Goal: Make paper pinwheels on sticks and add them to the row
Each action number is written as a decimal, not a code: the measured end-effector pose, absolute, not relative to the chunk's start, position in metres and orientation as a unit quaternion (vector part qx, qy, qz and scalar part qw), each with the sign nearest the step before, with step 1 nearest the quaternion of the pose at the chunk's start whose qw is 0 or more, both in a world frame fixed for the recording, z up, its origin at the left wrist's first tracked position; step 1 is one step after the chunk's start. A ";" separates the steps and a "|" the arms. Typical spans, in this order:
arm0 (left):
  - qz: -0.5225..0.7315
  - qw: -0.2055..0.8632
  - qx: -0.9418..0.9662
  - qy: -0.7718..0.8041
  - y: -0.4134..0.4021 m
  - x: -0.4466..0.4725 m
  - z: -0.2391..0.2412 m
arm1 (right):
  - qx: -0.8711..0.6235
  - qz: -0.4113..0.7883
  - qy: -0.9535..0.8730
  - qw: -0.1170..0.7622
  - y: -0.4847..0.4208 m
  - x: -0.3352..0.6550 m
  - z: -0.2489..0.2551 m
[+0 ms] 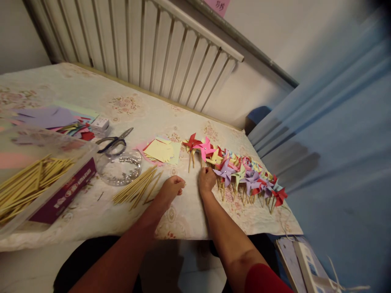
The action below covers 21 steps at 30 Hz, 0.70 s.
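Observation:
My right hand [207, 179] is closed round the stick of a pink paper pinwheel [205, 149], at the left end of a long cluster of finished pinwheels [252, 179] in purple, red, yellow and green. A red pinwheel [192, 141] lies just beyond it. My left hand [173, 188] hovers over the cloth with its fingers curled together; whether anything small is between them is hidden. Left of that hand lies a fan of thin wooden sticks [136, 187]. Farther back rests a stack of cut paper squares [160, 150], the top one pale yellow.
A round clear dish of metal pins [120, 169] stands beside black-handled scissors [114, 142]. At the left is a plastic box [91, 150] of sticks, with coloured paper [45, 117] and a small white box [100, 124] behind. A radiator [146, 49] borders the table; a blue curtain [342, 142] hangs right.

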State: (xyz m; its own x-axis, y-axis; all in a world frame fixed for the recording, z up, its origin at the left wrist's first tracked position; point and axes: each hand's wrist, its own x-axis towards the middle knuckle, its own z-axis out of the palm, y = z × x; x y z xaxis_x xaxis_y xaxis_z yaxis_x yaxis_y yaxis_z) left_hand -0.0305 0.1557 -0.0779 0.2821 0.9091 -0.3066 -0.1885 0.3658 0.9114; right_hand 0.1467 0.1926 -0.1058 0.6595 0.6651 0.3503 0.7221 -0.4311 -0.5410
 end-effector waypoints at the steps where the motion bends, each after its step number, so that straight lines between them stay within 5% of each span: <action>1: 0.395 0.693 0.401 0.451 0.156 -0.031 -0.077 | -0.848 -0.042 -0.409 0.336 0.193 0.147 -0.106; 21: 0.392 0.685 0.413 0.454 0.155 -0.030 -0.079 | -0.868 -0.042 -0.399 0.294 0.200 0.145 -0.100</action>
State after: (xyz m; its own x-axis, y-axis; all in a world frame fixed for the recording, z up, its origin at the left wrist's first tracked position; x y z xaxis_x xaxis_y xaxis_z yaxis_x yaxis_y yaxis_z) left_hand -0.0303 0.1554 -0.0788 0.2803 0.9126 -0.2976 -0.1624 0.3507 0.9223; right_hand 0.1452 0.2004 -0.0995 0.6786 0.6675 0.3065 0.7165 -0.5095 -0.4765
